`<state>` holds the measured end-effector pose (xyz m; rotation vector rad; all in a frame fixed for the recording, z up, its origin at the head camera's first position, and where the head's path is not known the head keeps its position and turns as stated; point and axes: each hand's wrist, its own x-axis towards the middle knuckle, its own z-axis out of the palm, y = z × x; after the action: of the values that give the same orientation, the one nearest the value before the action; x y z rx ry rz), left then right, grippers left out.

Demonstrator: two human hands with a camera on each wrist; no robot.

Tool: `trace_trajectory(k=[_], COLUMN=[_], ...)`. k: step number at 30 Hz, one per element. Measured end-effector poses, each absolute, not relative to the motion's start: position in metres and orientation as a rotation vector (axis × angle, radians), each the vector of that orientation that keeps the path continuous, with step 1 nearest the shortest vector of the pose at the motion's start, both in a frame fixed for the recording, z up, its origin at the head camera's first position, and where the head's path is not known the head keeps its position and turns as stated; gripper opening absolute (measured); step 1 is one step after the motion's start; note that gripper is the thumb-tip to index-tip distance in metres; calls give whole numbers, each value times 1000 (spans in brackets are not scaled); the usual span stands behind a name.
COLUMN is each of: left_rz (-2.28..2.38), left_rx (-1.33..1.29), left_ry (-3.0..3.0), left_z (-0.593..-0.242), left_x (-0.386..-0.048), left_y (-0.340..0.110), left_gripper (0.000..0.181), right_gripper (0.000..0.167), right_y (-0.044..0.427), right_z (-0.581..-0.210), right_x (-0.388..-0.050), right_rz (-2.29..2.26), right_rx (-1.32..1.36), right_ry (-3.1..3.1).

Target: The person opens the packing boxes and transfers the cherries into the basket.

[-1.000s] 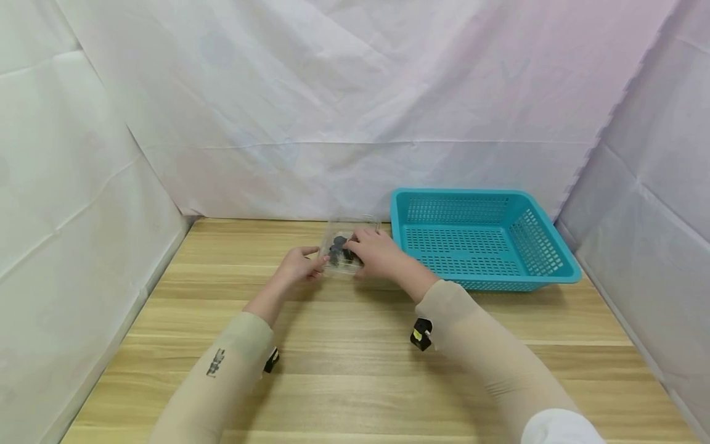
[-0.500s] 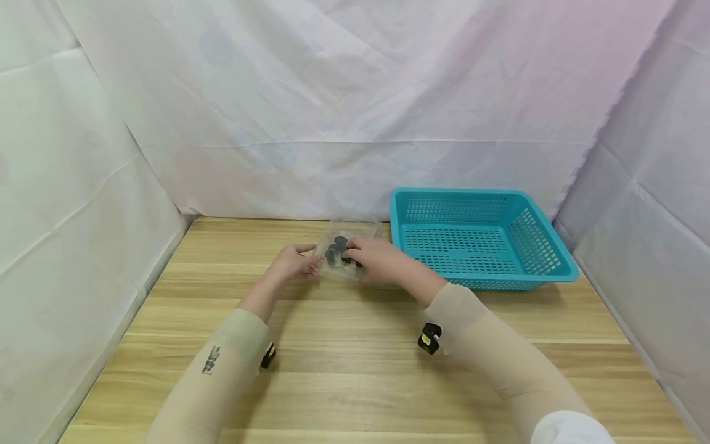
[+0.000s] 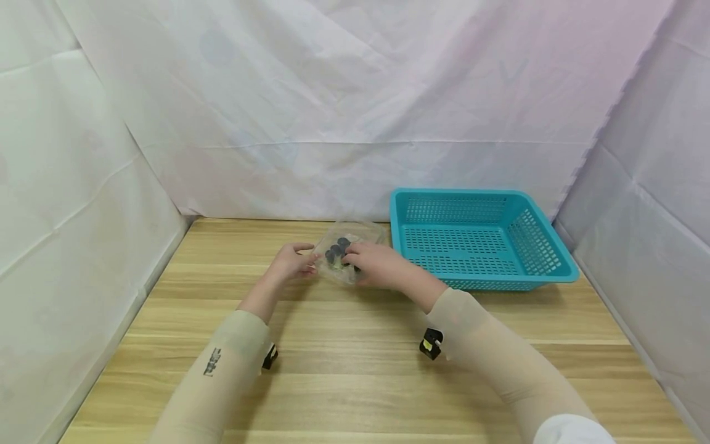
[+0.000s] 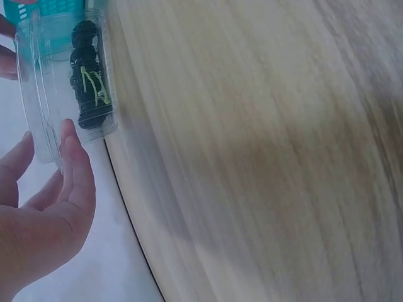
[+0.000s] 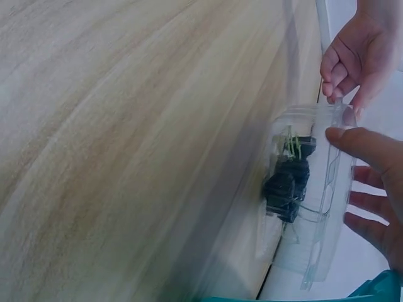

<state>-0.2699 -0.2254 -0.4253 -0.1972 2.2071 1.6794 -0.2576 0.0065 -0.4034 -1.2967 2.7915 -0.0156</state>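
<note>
A clear plastic box holding dark round grapes with thin green stems is between both hands near the table's back edge. My left hand holds the box's left corner; in the left wrist view, the thumb and fingers of the left hand lie on either side of the clear box's end. My right hand grips the right side, its fingers partly covering the grapes. In the right wrist view, the thumb of the right hand presses the rim of the box, with the other fingers behind.
Right of the box stands a turquoise perforated basket on the wooden table. White cloth hangs behind the table and on both sides. A small black device is at the right forearm, another at the left.
The box has turned and shifted slightly toward the right and front, and the grapes show more clearly. My left hand has moved a little left, while both hands keep hold of the box.
</note>
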Motion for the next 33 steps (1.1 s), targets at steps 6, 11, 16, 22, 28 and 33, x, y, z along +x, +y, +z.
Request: trace_trajectory(k=[6,11,16,22,28,33], left_rz=[1681,1695,1712,1748,1797,1849], left_rx=[-197,-187,-200,-209,-237,-252], left_ry=[2231,2225,2212,2199,2203,2176], left_z=[-427,-427,-426,-427,-430,-430], left_x=[-271,-271,-271,-271,-272,-269], left_y=[-227,-228,-230,-229,-226,-224], left_gripper=[52,53,53,55,52,52], right_gripper=[45,34,24,16,10,7], right_y=[4,3,2,2,1,0], right_z=[-407,-410,-412,-415,-416,-417], right_x=[-256,-253,-251,-250,-247,-246], right_rz=[32,-5,-36,26,-15,-71], right_rx=[-1385,-1498,-1591,-1617,-1666,-1683], right_ry=[2814,2833,2854,2874,2900,2928])
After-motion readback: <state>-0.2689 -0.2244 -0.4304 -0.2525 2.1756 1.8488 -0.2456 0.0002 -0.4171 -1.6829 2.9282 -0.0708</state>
